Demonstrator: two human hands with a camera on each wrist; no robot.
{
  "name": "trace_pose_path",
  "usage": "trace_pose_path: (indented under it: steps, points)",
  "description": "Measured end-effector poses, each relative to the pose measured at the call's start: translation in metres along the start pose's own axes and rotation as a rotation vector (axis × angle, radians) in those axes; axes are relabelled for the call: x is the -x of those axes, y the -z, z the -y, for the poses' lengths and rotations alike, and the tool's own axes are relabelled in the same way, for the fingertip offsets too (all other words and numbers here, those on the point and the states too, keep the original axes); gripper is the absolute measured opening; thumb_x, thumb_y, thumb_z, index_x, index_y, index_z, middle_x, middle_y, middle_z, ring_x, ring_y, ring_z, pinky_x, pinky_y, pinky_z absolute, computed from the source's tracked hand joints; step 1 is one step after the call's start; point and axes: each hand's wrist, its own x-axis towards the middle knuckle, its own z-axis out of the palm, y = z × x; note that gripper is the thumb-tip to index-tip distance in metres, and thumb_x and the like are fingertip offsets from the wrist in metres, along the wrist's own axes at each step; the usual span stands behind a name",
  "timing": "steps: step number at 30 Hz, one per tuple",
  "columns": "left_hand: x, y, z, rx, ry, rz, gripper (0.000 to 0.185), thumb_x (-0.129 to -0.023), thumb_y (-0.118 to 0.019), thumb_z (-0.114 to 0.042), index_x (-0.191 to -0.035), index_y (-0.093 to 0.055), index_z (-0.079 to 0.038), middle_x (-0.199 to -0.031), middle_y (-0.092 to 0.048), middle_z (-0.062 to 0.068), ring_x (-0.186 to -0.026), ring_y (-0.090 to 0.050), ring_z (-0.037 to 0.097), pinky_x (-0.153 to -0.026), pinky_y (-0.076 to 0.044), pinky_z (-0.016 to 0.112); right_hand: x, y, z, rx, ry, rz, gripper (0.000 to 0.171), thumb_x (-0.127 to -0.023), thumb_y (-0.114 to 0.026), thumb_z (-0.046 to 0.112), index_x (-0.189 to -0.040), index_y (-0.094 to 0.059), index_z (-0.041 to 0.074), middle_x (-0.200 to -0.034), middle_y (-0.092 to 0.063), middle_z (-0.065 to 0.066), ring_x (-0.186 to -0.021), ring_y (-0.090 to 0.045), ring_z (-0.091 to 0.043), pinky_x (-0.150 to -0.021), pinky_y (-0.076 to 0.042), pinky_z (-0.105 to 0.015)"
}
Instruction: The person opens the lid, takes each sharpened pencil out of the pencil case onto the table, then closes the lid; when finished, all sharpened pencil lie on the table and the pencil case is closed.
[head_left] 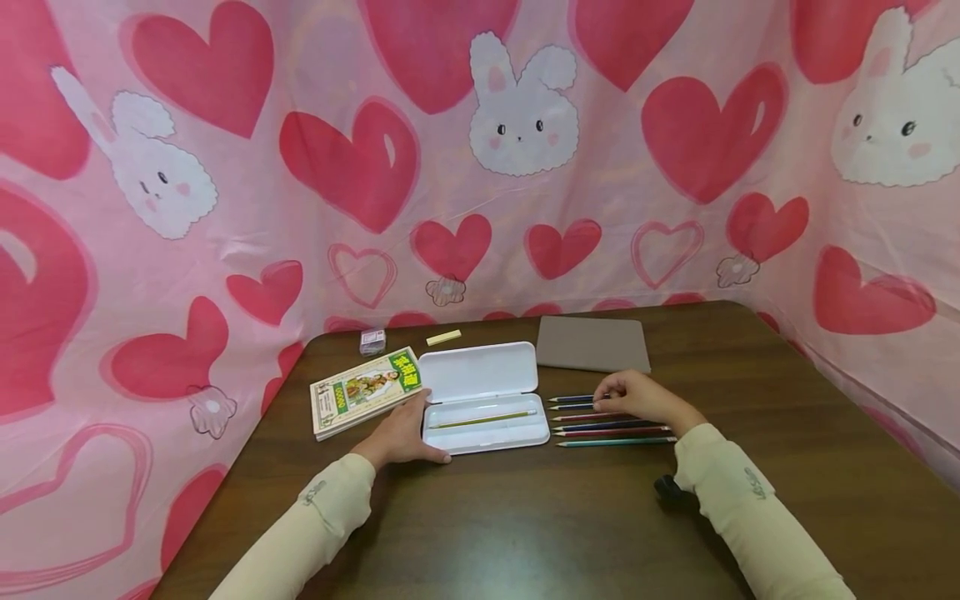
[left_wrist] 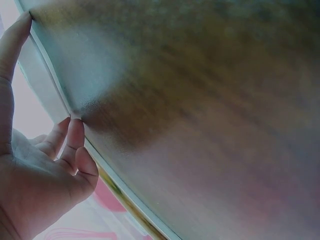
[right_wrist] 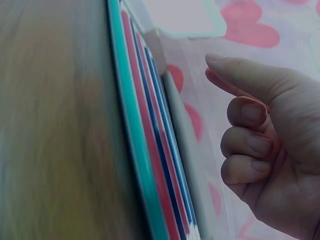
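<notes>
Heart-and-bunny cloth backs a brown table point(head_left: 525, 517). Mid-table: white case point(head_left: 483, 398), lid open, one pencil point(head_left: 483, 419) in its tray. Left hand point(head_left: 401, 437), fingers straight, braces the case's near-left corner. Right hand point(head_left: 641, 398), fingers curled, touches the row of pencils point(head_left: 611, 425) beside the case; actual pinch unclear. Book point(head_left: 365, 390) toward the left edge.

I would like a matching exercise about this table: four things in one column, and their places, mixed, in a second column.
Things:
1. white pencil case
2. book
3. grey pad
4. yellow eraser

Places:
A. left of the case, beside the left hand
B. behind the right hand
C. open, one pencil inside
D. near the far edge, behind the case

Pairs: 1-C, 2-A, 3-B, 4-D
</notes>
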Motion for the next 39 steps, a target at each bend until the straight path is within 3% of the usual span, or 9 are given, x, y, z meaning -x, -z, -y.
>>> trace_pose_path:
  steps: [10,20,28,39]
  points:
    - [0.002,-0.001,-0.001,0.008,-0.015,-0.007,0.121,-0.053,-0.08,-0.061,-0.146,-0.021,-0.011,-0.141,-0.041,0.01,-0.13,-0.036,0.032,-0.107,-0.029,0.052,-0.028,-0.017,0.015,0.024,0.071,-0.027,0.023,-0.083,-0.069,0.022,-0.097,-0.068,0.004,-0.061,-0.044,0.004,-0.057,-0.039,-0.008,-0.052,-0.036,-0.022]
    - [0.003,-0.002,0.0,0.011,-0.018,-0.022,0.121,-0.053,-0.081,-0.06,-0.146,-0.021,-0.011,-0.142,-0.04,0.01,-0.13,-0.036,0.032,-0.107,-0.029,0.051,-0.052,-0.037,0.028,0.111,0.135,0.007,0.014,-0.084,-0.068,0.017,-0.092,-0.069,0.007,-0.069,-0.057,0.004,-0.06,-0.043,-0.008,-0.055,-0.04,-0.022]
    - [0.002,-0.004,0.0,-0.002,-0.018,-0.016,0.121,-0.054,-0.08,-0.061,-0.145,-0.021,-0.01,-0.143,-0.039,0.012,-0.13,-0.036,0.032,-0.106,-0.03,0.053,-0.062,-0.051,0.034,0.123,0.11,0.045,0.009,-0.084,-0.067,0.016,-0.09,-0.07,0.009,-0.078,-0.064,0.001,-0.061,-0.045,-0.008,-0.057,-0.042,-0.022]
    - [0.0,-0.003,0.001,-0.005,-0.01,-0.021,0.121,-0.053,-0.079,-0.063,-0.146,-0.021,-0.011,-0.143,-0.039,0.011,-0.13,-0.037,0.032,-0.106,-0.031,0.053,-0.074,-0.061,0.038,0.2,0.082,0.032,0.006,-0.078,-0.073,0.017,-0.079,-0.071,0.012,-0.075,-0.066,0.004,-0.065,-0.052,-0.006,-0.062,-0.046,-0.023]
